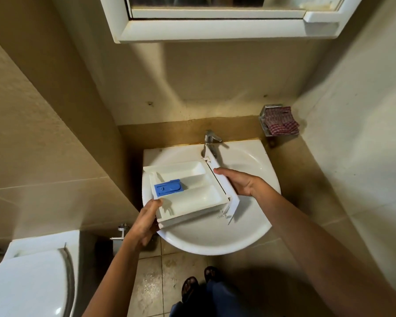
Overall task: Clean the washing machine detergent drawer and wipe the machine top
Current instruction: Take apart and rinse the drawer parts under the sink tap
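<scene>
Beige tiled walls (44, 133) close in a small bathroom. A white-framed mirror cabinet (215, 30) hangs above a white basin (256, 163) with a chrome tap (210, 138). To the right, a wall-mounted metal holder (264, 110) carries a red checked cloth (281, 124). A white toilet (28, 282) stands at lower left – lid down – and the tiled floor (151, 289) looks stained and damp.

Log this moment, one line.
drawer held over sink | left hand grips back corner | right hand holds front panel | blue insert in drawer

White sink (215, 247), chrome tap (209, 138), toilet (28, 282) leftward
</scene>
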Demonstrator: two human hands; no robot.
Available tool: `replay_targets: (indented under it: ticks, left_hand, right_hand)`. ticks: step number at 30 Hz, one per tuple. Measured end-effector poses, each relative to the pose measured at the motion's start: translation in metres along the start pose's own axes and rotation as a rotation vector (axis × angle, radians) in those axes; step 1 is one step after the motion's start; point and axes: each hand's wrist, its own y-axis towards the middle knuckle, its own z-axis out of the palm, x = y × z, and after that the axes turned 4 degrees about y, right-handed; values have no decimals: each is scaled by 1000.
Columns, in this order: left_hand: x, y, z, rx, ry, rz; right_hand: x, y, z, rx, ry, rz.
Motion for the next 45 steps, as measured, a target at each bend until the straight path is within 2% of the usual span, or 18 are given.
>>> replay_targets:
  ticks: [6, 9, 15, 19, 22, 25, 28, 31, 33, 37, 40, 43, 45]
  left_hand:
    - [14, 5, -8, 37, 2, 92]
    - [10, 12, -20, 123, -25, 108]
    - [-12, 27, -31, 228, 79, 46]
    - [-22, 29, -36, 166, 202, -19]
    - [-37, 29, -36, 5, 376, -25]
    - [-55, 28, -28, -46, 546, 106]
    - [-70, 25, -9, 5, 620, 270]
    - [-77, 26, 3, 105, 534, 410]
    - [-80, 24, 4, 89, 445, 488]
    - [-81, 24, 2, 104, 523, 608]
    - [-68, 26, 0, 193, 403, 485]
    - [-44, 27, 0, 171, 198, 356]
    - [-27, 27, 8, 174, 161, 318]
  right_hand:
    - [-9, 7, 18, -143, -65, -108]
    - [-1, 5, 24, -207, -114, -217]
    - [36, -8, 24, -251, -181, -381]
    - [55, -19, 21, -164, -455, -485]
    - [65, -27, 22, -193, -745, -481]
    - [70, -29, 24, -213, -971, -487]
    - [73, -33, 27, -201, -1138, -480]
    - [79, -40, 33, -184, -1269, -493]
    - [84, -44, 37, -164, -1371, -489]
    - [94, -43, 42, -56, -1533, -479]
    - [105, -41, 50, 23, -1580, -445]
    - [114, -38, 57, 78, -1595, -369]
    - [121, -31, 62, 123, -1600, -337]
